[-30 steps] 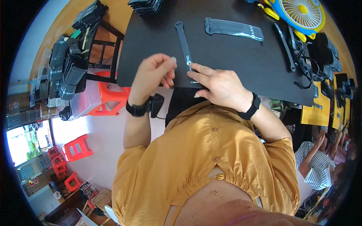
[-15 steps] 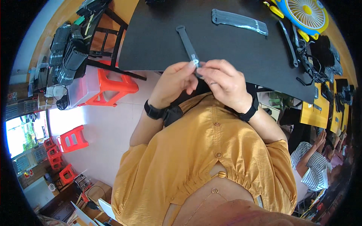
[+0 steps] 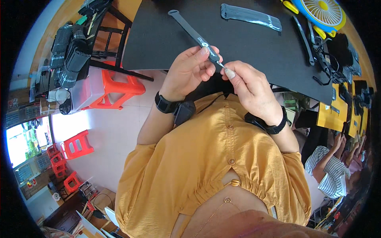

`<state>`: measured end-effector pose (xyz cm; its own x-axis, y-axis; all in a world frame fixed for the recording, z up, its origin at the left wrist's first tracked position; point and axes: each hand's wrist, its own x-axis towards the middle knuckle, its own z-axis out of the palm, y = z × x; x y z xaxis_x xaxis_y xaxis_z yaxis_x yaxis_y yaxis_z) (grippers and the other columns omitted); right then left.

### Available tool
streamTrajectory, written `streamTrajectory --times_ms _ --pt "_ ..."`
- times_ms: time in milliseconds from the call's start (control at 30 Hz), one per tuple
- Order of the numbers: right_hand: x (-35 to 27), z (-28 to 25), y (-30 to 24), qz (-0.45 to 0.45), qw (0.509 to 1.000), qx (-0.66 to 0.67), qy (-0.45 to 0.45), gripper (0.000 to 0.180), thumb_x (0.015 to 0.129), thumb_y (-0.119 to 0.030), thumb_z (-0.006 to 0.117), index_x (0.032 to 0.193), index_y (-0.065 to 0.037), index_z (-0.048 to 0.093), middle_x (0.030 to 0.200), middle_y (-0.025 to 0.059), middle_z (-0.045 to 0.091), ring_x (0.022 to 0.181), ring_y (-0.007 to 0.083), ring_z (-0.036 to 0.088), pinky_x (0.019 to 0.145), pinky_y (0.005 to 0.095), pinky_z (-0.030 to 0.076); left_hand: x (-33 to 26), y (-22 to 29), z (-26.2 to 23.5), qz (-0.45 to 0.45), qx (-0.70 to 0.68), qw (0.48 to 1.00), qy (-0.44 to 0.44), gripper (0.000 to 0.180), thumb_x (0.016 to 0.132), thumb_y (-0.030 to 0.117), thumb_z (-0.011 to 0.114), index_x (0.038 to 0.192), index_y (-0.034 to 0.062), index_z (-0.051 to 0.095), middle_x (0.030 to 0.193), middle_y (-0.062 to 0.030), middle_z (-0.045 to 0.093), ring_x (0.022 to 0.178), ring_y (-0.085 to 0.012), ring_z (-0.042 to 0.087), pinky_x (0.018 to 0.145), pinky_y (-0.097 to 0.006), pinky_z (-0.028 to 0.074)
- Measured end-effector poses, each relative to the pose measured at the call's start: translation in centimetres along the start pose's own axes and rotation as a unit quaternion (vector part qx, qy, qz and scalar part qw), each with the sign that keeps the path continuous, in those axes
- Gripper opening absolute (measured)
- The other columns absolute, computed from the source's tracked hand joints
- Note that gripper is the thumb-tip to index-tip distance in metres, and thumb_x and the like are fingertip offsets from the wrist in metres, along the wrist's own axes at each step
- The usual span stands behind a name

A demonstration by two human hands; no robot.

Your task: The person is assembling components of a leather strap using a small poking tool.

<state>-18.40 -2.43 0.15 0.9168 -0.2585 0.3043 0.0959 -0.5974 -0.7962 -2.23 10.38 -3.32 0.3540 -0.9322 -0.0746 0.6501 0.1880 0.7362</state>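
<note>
A black strap (image 3: 193,32) is held above the near edge of the black counter (image 3: 254,47), its far end lying toward the counter's back. The left hand (image 3: 188,71) is clenched on the strap's near end, its grip closed around it. The right hand (image 3: 248,85) is pinched on a small pale piece at that same end. A bundle of straps (image 3: 251,16) and a yellow fan (image 3: 323,12) are seen farther back.
</note>
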Motion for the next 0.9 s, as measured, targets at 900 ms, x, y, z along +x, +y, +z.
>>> streamTrajectory --times_ms 900 --pt "-0.4 0.8 -0.3 0.088 0.995 0.031 0.027 0.044 0.094 0.001 0.047 0.136 -0.011 0.048 0.082 0.0114 0.065 0.072 0.0255 0.068 0.067 0.035 0.054 0.1 -0.9 0.1 -0.018 0.011 0.999 0.029 0.026 0.103 0.023 0.049 0.107 -0.0005 0.058 0.094 -0.0119 0.067 0.069 -0.0115 0.062 0.06 -0.02 0.053"
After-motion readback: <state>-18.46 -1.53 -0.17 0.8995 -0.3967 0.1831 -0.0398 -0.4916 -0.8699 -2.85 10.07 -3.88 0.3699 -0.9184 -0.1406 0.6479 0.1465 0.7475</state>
